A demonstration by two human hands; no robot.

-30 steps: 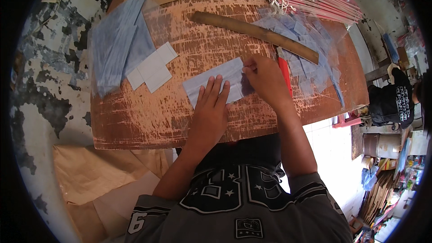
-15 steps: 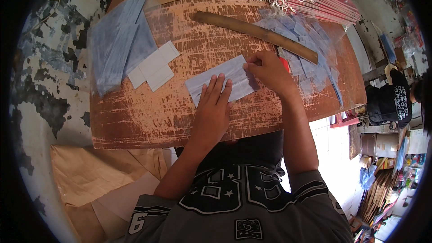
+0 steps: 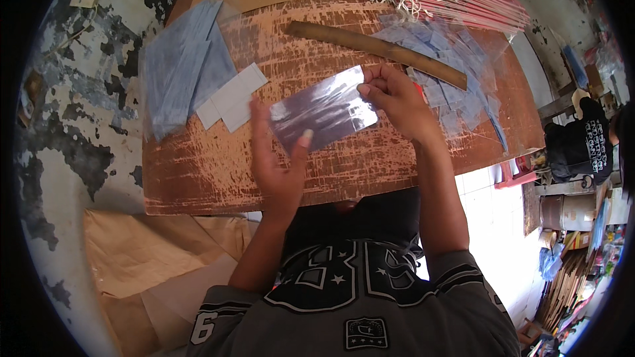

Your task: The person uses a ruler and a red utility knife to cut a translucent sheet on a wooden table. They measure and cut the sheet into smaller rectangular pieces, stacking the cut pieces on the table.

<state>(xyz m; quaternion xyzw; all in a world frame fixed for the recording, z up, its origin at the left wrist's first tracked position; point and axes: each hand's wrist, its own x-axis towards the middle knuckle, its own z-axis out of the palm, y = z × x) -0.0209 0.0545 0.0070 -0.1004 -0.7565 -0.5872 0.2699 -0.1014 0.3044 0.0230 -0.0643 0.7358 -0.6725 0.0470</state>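
Observation:
A glossy, clear plastic sheet (image 3: 324,111), possibly a flat sleeve, is lifted and tilted over the worn brown table. My right hand (image 3: 395,100) pinches its right edge between thumb and fingers. At the sheet's left end my left hand (image 3: 276,162) is open, fingers stretched upward and slightly blurred. Its thumb overlaps the sheet's lower edge. Just left of that hand lie white paper pieces (image 3: 233,100). A small red object (image 3: 419,90) shows partly behind my right hand.
Bluish plastic sheets (image 3: 173,86) are stacked at the left, loose clear pieces (image 3: 456,69) at the right. A long brown strip (image 3: 377,45) lies across the back. Red rods with white strings (image 3: 463,0) fill the far right corner. A person (image 3: 581,142) is beyond the table.
My left hand has come off the sheet's face and moved left, its fingers opening. The sheet has been raised and tilted, now reflecting light. My right hand stays at its right edge.

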